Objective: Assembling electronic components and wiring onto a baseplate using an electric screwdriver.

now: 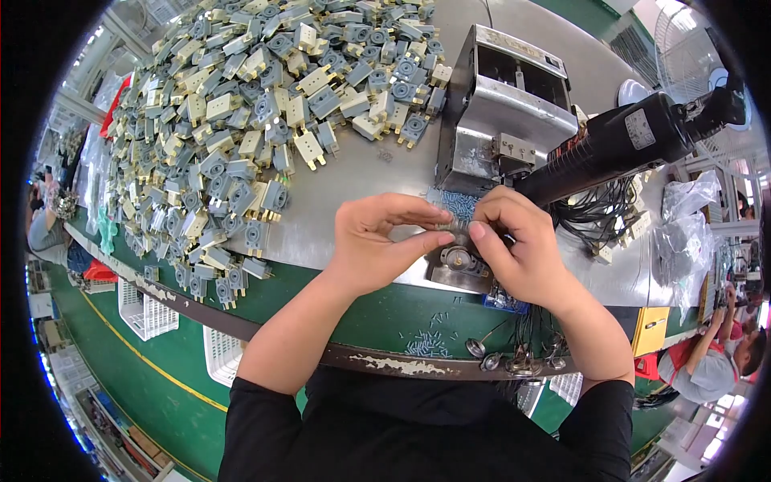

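My left hand (377,245) reaches over the metal bench with its thumb and forefinger curved toward each other, tips a little apart. A small pale, see-through piece (460,230) shows at those fingertips; its kind is hard to make out. Facing it, my right hand (518,245) has thumb and forefinger pinched together, hiding what lies between them. Just below the fingertips sits a metal fixture (464,275) with a round grey part (459,259) in it. Blue screws (459,202) lie in a heap behind my hands.
A big pile of grey and cream plug housings (265,104) covers the left. Behind my hands stands a metal screw feeder (514,104); a black power screwdriver (626,140) slants in from the right. Black cables (594,217) lie beneath it. Loose screws (430,344) lie near the front edge.
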Available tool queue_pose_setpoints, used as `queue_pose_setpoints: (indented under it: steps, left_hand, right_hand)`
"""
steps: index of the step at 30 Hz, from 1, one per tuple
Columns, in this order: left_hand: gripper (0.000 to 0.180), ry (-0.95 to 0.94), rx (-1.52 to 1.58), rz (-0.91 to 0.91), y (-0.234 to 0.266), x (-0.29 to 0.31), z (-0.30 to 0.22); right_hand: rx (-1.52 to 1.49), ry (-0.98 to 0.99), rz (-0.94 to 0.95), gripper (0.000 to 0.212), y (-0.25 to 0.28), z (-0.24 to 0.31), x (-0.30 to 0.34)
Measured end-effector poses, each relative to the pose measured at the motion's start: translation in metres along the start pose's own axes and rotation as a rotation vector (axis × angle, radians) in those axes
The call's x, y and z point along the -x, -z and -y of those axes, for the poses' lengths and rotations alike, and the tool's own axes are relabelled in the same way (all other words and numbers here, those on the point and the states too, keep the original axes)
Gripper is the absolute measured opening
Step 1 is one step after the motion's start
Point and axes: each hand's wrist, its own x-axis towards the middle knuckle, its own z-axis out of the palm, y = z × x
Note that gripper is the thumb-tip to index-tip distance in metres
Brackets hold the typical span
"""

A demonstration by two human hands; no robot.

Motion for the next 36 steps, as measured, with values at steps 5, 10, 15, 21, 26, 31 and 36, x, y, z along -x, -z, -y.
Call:
queue_pose_setpoints:
  steps: [5,10,15,21,26,31,36]
  left_hand:
    - [0.035,-0.071,-0.121,0.041,0.000,0.001,-0.001]
    - [0.034,-0.109,-0.137,0.023,0.002,0.000,-0.005]
    - [0.034,0.121,-0.263,-0.051,0.002,-0.003,-0.002]
    - [0.038,-0.034,-0.616,0.072,-0.002,-0.018,-0.021]
    - [0.029,0.223,-0.171,0.063,-0.003,-0.005,-0.009]
    - [0.024,0.214,-0.141,0.110,-0.001,-0.004,-0.008]
    - [0.022,0.179,0.036,0.007,-0.003,0.000,-0.003]
  right_hand:
    - [-0.081,-0.130,-0.036,0.012,-0.001,-0.006,0.002]
    - [-0.062,-0.193,-0.081,0.013,0.000,-0.001,0.001]
    - [0.070,-0.078,-0.095,0.010,-0.001,0.000,0.001]
    - [0.147,0.074,-0.038,0.020,0.000,-0.002,0.002]
    - [0.197,0.154,-0.010,0.024,0.001,-0.004,0.002]
    - [0.249,0.153,-0.025,0.023,0.000,-0.003,0.003]
    - [0.252,0.148,-0.013,0.021,-0.001,-0.002,0.002]
